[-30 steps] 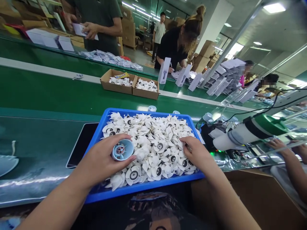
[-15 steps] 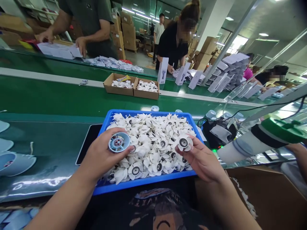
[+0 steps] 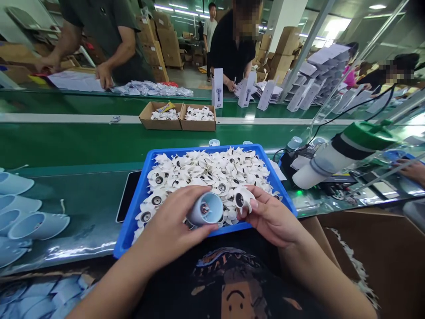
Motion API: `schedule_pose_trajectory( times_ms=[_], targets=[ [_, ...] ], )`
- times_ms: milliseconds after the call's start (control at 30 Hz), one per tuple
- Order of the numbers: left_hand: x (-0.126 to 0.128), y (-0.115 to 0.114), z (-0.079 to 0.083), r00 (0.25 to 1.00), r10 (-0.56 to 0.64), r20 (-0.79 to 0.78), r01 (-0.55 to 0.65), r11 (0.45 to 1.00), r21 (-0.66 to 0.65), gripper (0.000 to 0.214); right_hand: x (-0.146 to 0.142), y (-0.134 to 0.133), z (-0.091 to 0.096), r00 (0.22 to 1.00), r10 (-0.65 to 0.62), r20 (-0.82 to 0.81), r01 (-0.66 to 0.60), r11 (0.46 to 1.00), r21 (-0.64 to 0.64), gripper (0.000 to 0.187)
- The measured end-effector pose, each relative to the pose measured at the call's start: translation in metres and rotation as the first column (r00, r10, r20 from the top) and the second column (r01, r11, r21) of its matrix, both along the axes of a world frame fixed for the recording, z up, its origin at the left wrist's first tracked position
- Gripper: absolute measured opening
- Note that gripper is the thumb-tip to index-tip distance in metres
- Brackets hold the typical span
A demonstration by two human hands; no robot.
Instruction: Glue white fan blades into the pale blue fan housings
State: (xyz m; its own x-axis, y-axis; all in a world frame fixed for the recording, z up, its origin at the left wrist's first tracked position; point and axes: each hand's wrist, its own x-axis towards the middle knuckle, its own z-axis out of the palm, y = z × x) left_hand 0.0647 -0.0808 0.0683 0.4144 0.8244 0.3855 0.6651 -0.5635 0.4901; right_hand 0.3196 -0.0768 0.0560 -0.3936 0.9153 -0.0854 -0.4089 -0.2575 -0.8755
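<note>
My left hand is wrapped round a light-blue fan housing, a short tube whose open end faces right and up, with a small motor part inside. Close by on the right, my right hand pinches a white fan impeller by its blades, its dark hub turned toward the housing. The two parts are a small gap apart. Both hands are above the front of a blue tray heaped with loose white impellers.
Several light-blue housings stand at the left. A dark flat tablet-like device lies beside the tray. Two cardboard boxes of white parts sit on the green belt. A green-lidded bottle leans at right. Co-workers work across.
My left hand has moved right with the housing and tilted it so its open end shows. The right hand has turned the impeller toward it. The view has shifted slightly.
</note>
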Motion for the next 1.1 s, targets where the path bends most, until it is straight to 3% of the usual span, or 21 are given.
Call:
schedule_pose_trajectory(
  times_ms=[33,100,133,200,233,267,367,500,700,767,833,933,1000,1100],
  targets=[
    [0.007,-0.002,0.003,0.998,-0.052,-0.019,0.053,0.999,0.014,0.060,-0.001,-0.001,0.003,0.999,-0.003,0.033,0.002,0.999,0.044,0.035],
    [0.018,-0.004,0.006,0.993,-0.116,-0.032,0.117,0.992,0.045,0.061,-0.005,-0.004,0.011,0.971,-0.050,0.235,-0.016,0.962,0.271,0.026],
    [0.022,-0.005,0.007,0.991,-0.126,-0.037,0.129,0.989,0.067,0.060,-0.006,-0.005,0.015,0.920,-0.121,0.373,-0.052,0.905,0.422,0.023],
    [0.026,-0.006,0.007,0.993,-0.106,-0.053,0.112,0.985,0.131,0.056,-0.010,-0.007,0.022,0.754,-0.323,0.571,-0.180,0.735,0.654,0.022],
    [0.027,-0.006,0.007,0.994,-0.089,-0.062,0.099,0.981,0.167,0.054,-0.011,-0.007,0.025,0.682,-0.400,0.612,-0.236,0.671,0.702,0.022],
    [0.027,-0.006,0.007,0.994,-0.078,-0.071,0.091,0.976,0.199,0.053,-0.011,-0.007,0.027,0.645,-0.434,0.628,-0.261,0.648,0.716,0.022],
    [0.027,-0.005,0.007,0.994,-0.068,-0.086,0.086,0.971,0.225,0.054,-0.010,-0.006,0.028,0.659,-0.397,0.639,-0.269,0.669,0.693,0.024],
    [0.027,-0.004,0.009,0.996,-0.016,-0.090,0.032,0.983,0.178,0.054,-0.009,-0.005,0.026,0.726,-0.418,0.546,-0.151,0.677,0.720,0.029],
    [0.034,-0.008,0.002,0.992,-0.068,-0.103,0.097,0.947,0.306,0.052,-0.021,-0.002,0.020,0.596,-0.447,0.667,-0.261,0.678,0.688,0.021],
    [0.036,-0.007,0.001,0.993,-0.076,-0.092,0.101,0.943,0.316,0.052,-0.022,0.000,0.016,0.620,-0.447,0.644,-0.233,0.679,0.696,0.019],
    [0.034,-0.002,0.005,0.989,-0.111,-0.095,0.134,0.948,0.290,0.055,-0.017,0.001,0.011,0.706,-0.439,0.555,-0.174,0.652,0.738,0.019],
    [0.022,0.023,0.020,0.978,-0.115,-0.172,0.157,0.954,0.256,0.062,0.000,0.000,0.001,0.785,-0.499,0.366,-0.050,0.539,0.841,0.030],
    [0.009,0.054,0.032,0.970,-0.034,-0.242,0.085,0.975,0.203,0.059,0.015,-0.002,-0.006,0.749,-0.585,0.310,0.008,0.476,0.879,0.033],
    [-0.014,0.119,0.043,0.940,0.165,-0.299,-0.152,0.986,0.067,0.052,0.031,-0.002,-0.017,0.666,-0.692,0.279,0.074,0.433,0.898,0.026]
  ],
)
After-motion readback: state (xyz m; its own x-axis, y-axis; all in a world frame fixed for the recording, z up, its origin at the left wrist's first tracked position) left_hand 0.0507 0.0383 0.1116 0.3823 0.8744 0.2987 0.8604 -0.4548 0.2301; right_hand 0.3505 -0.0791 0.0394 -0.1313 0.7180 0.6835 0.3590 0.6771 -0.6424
